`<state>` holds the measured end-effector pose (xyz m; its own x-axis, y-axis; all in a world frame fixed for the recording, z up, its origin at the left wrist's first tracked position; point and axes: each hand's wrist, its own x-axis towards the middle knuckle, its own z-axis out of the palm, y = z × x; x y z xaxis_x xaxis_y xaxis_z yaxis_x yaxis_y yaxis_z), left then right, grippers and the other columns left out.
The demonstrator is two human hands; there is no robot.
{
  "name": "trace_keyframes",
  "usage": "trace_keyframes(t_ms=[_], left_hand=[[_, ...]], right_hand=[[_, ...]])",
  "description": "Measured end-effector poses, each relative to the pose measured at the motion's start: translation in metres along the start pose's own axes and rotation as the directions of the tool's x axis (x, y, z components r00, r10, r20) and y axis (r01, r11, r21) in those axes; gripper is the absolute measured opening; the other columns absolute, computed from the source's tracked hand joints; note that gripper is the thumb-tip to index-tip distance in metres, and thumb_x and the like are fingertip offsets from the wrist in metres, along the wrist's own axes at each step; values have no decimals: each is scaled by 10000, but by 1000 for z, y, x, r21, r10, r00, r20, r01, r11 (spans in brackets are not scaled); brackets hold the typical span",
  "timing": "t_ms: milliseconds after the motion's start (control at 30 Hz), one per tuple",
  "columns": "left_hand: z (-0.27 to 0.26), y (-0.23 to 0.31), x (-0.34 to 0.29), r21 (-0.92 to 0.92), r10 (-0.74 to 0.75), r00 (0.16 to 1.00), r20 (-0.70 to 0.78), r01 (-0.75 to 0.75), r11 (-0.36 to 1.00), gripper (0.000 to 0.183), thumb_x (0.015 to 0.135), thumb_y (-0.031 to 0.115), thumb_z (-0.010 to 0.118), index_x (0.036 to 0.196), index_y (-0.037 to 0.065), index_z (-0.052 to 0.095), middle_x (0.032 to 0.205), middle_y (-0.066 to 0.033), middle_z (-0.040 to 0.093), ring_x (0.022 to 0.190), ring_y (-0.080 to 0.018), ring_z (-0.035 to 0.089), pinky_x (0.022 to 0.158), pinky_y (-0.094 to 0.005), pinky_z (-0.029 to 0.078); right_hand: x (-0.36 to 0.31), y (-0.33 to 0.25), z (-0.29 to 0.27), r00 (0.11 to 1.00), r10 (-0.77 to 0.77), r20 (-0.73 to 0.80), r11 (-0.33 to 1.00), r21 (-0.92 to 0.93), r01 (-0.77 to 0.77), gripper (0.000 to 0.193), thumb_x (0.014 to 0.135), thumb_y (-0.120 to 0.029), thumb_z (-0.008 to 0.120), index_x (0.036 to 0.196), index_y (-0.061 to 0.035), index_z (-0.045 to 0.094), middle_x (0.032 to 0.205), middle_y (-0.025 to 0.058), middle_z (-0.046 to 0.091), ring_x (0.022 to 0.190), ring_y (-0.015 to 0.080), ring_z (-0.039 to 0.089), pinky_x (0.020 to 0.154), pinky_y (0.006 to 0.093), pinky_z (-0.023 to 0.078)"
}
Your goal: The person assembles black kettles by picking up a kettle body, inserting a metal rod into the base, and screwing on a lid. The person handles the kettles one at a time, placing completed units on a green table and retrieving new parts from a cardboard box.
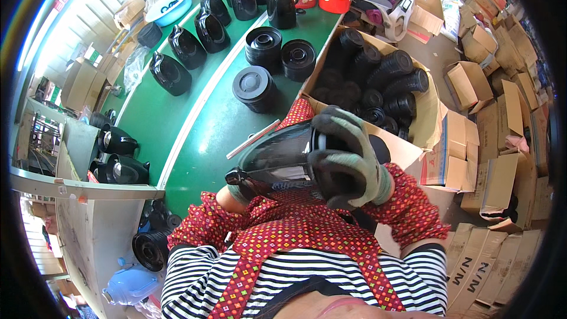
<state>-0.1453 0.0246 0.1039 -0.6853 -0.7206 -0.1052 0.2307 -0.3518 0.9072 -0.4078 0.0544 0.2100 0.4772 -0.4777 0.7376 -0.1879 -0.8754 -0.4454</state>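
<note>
A glossy black jug (pixel 274 156) lies tilted on its side in front of my chest, its narrow spout end toward the left. My right hand (pixel 348 156), in a grey-green glove with dark fingertips, is closed around the jug's right end. Of my left hand (pixel 237 194) only the glove's cuff and wrist show, beneath the jug's left end; its fingers are hidden behind the jug. A thin pale strip with a reddish edge (pixel 253 139) shows just beyond the jug. Ahead on the green table stand stacks of round black lids (pixel 254 85).
Several black jugs (pixel 188 47) stand along the green table (pixel 195 124), which has white lines. An open carton (pixel 434 118) of black round parts is at the right. A blue basin (pixel 169 7) and a red tub (pixel 334 3) sit farther off. Cardboard boxes (pixel 469 88) crowd the right side.
</note>
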Motion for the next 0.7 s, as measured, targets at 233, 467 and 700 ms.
trace_keyframes(t_ms=[233, 467, 700], left_hand=[[-39, 66, -6, 156, 231, 962, -147, -208, 966, 565, 883, 144, 819, 1375, -52, 624, 1352, -182, 698, 1181, -259, 702, 1074, -410, 557], [-5, 125, 2, 983, 420, 907, -45, -35, 182, 416, 800, 150, 808, 1196, 49, 732, 1188, -219, 721, 1091, -366, 729, 953, -429, 575], [24, 123, 17, 983, 189, 982, -21, -14, 182, 822, 807, 83, 783, 1559, 66, 453, 1475, -223, 546, 1296, -414, 615, 1081, -479, 520]], right_hand=[[-46, 23, 83, 530, 734, -426, 578, 801, -156, 518, 1077, -298, 601, 1505, -34, 476, 1491, 173, 549, 1349, 263, 579, 1138, 423, 491], [-64, 38, 85, 598, 736, -317, 626, 655, -423, 587, 1004, -130, 624, 1550, -21, 439, 1539, 180, 519, 1385, 288, 547, 1152, 406, 460], [-17, 3, 54, 921, 386, 57, 920, -100, -380, 1002, 726, -188, 909, 1606, -113, 436, 1592, 189, 454, 1457, 417, 448, 1222, 503, 372]])
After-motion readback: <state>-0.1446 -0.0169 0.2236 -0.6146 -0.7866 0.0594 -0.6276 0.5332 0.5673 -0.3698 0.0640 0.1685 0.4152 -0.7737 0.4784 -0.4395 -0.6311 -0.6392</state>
